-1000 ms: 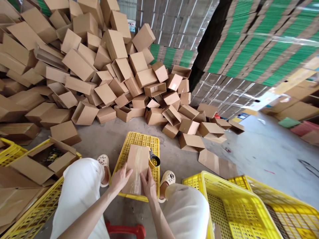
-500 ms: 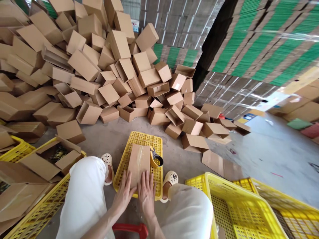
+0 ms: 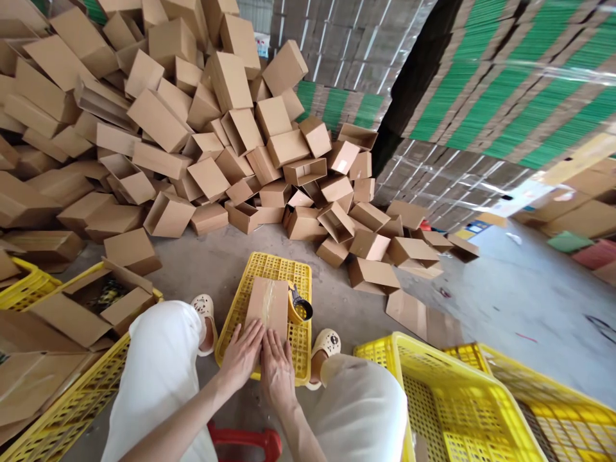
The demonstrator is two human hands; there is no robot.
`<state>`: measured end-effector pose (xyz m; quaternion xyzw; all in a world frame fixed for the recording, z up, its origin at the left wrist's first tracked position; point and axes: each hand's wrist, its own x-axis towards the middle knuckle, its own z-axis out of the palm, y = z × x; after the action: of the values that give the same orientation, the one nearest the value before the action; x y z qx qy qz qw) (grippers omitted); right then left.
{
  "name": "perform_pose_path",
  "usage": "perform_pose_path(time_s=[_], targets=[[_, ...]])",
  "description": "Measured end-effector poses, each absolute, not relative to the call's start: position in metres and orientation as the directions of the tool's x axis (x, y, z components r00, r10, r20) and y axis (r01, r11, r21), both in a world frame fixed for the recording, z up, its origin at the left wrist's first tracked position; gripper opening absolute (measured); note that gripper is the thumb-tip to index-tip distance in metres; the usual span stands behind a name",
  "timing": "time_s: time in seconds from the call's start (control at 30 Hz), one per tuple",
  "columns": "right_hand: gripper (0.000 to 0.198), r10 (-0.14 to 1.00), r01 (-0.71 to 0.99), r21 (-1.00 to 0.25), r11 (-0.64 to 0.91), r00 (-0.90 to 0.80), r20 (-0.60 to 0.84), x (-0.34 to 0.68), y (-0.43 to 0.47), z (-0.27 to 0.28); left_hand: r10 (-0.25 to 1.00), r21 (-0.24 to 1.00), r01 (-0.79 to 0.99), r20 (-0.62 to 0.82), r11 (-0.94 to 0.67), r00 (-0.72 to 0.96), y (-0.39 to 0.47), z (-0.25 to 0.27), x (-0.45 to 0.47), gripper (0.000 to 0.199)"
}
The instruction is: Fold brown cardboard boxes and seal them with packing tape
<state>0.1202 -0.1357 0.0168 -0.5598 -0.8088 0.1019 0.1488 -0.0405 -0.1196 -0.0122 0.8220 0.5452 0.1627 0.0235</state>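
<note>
Far left: heap of empty-looking cartons [image 3: 158,119], tumbled at all angles, spreading rightward across the far floor. Near left: yellow crate [image 3: 72,405] bearing an open carton [image 3: 72,321], flaps out, something dark and patterned inside. Then the left knee in white trousers [image 3: 156,359], with a pale clog [image 3: 204,307] just beyond it.

Middle: low yellow crate [image 3: 274,262], perforated face up, between the feet. On it lies the box [image 3: 266,298], long and brown, clear tape running down its top. Left hand [image 3: 244,351] at the box's near left part: palm down, fingers nearly straight and close together, tips on the top face. Nothing gripped. Right hand [image 3: 278,372] just beside it, at the near end: flat, fingers extended away from the body, also on the box, likewise without a grip. The box lies beneath the fingers and runs on beyond both hands; its far half is uncovered. Red stool [image 3: 245,437], partly seen, near, below the forearms.

Right of the box, just beside its far part: tape dispenser [image 3: 297,301], yellow and black, on the same crate. Next, the right clog [image 3: 328,343] and right knee. Near right: two deep yellow crates [image 3: 394,359], side by side. Beyond them, a flat cardboard sheet [image 3: 423,317] on grey floor. Far right: tall stacks [image 3: 529,77] of flattened board, banded green and brown.
</note>
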Motion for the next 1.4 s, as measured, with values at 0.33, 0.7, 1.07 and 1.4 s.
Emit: perform_pose_path(time_s=[0.33,0.7,1.07,1.4], targets=[[0.064,0.955,0.913,-0.284,0.293,-0.294,0.039,0.106,-0.046,0.029,0.942,0.268,0.908,0.181,-0.322,0.281,-0.029,-0.006,-0.04,0.057],[0.056,0.963,0.946,-0.184,0.268,-0.267,0.029,0.105,0.038,0.027,0.96,0.262,0.928,0.17,-0.263,0.224,0.043,0.0,-0.043,0.055],[0.056,0.966,0.951,-0.17,0.259,-0.258,0.032,0.099,0.041,0.02,0.963,0.275,0.929,0.176,-0.249,0.206,0.055,0.0,-0.04,0.055],[0.058,0.949,0.939,-0.144,0.314,-0.312,0.036,0.105,-0.004,0.02,0.924,0.232,0.902,0.212,-0.364,0.319,0.001,-0.015,-0.053,0.057]])
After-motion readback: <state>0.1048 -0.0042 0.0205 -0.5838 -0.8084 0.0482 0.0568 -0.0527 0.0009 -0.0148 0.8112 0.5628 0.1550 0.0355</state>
